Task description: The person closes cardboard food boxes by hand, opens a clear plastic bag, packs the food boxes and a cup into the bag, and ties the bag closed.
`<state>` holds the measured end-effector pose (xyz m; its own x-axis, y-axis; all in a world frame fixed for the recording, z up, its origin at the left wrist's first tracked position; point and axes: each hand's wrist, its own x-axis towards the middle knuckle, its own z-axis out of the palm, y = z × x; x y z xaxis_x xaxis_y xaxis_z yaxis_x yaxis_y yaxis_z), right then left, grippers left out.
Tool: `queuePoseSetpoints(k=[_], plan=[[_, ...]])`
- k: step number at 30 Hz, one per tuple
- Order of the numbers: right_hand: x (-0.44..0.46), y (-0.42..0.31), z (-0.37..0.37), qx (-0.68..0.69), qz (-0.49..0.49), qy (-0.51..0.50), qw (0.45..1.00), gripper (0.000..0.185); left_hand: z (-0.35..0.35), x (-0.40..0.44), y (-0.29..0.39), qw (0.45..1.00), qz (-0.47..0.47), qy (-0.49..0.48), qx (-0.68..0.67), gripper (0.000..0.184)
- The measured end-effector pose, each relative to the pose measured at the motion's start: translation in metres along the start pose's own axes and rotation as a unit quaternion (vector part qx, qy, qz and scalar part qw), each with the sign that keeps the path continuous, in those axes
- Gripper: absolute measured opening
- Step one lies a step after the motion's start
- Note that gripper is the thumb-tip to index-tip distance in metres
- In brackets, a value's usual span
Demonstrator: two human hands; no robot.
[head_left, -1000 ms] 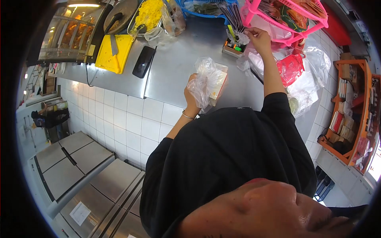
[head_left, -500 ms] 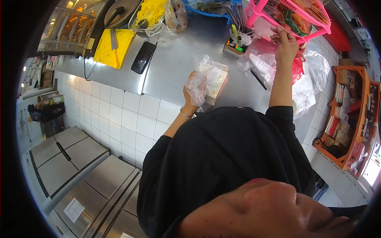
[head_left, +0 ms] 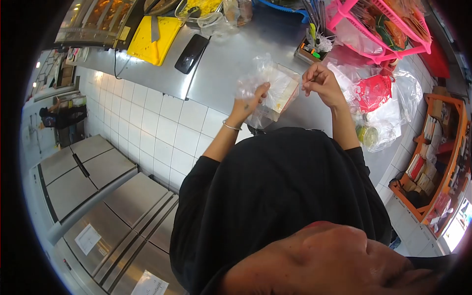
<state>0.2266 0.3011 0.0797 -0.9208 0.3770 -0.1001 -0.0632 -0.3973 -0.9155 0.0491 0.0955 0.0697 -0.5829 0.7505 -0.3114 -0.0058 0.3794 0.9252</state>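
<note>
My left hand [head_left: 251, 102] is closed on a clear plastic bag [head_left: 255, 81], its thumb pressed over the crumpled film. A pale box [head_left: 282, 88] with a red edge shows through the bag, just above the counter's near edge. To the right of the box is my right hand [head_left: 323, 84], its fingers bent together in a pinch. Anything between those fingertips is too small to make out. Right of that hand lie a red plastic bag [head_left: 374, 93] and several clear and white bags.
On the steel counter [head_left: 221, 73] lie a black phone [head_left: 191, 54] and a yellow cutting board [head_left: 147, 42] with a knife. A pen holder [head_left: 309, 53] stands near a pink basket [head_left: 393, 51]. An orange shelf [head_left: 432, 147] is at the right, steel cabinets [head_left: 132, 206] at lower left.
My right hand has come back from the pink basket to beside the bagged box. My left hand has shifted a little right, and its thumb now shows on the bag. The view has tilted slightly.
</note>
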Motion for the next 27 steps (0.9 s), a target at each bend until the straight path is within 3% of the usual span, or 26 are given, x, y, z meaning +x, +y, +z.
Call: queuePoseSetpoints(k=[3,4,5,9,11,12,15,21,27], plan=[[-0.007,0.028,0.014,-0.123,-0.007,0.057,0.991,0.013,-0.004,0.008,0.007,0.984,-0.104,-0.037,-0.140,0.029],[-0.008,0.035,0.019,-0.167,-0.017,0.081,0.982,0.012,-0.007,0.010,0.008,0.986,-0.105,-0.047,-0.119,0.029],[-0.011,0.036,0.025,-0.294,-0.059,0.099,0.949,0.011,-0.011,0.012,0.016,0.988,-0.106,-0.057,-0.098,0.029],[-0.024,0.018,0.043,-0.477,-0.112,0.092,0.867,0.015,-0.013,0.013,0.034,0.998,-0.017,-0.055,-0.036,0.036],[-0.029,0.022,0.045,-0.553,-0.165,0.100,0.810,0.017,-0.015,0.025,0.020,0.995,-0.011,-0.056,0.080,0.042],[-0.032,0.022,0.047,-0.548,-0.163,0.102,0.814,0.016,-0.016,0.030,0.015,0.989,-0.008,-0.057,0.138,0.045],[-0.035,0.017,0.058,-0.552,-0.168,0.112,0.809,0.013,-0.014,0.022,0.030,0.988,0.023,-0.051,0.144,0.053],[-0.023,0.035,0.088,-0.590,-0.183,0.139,0.774,0.015,-0.011,0.013,0.044,0.941,0.045,-0.039,0.334,0.034],[-0.013,0.066,0.097,-0.555,-0.266,0.180,0.767,0.024,0.007,-0.017,0.073,0.931,0.081,0.037,0.355,0.023]])
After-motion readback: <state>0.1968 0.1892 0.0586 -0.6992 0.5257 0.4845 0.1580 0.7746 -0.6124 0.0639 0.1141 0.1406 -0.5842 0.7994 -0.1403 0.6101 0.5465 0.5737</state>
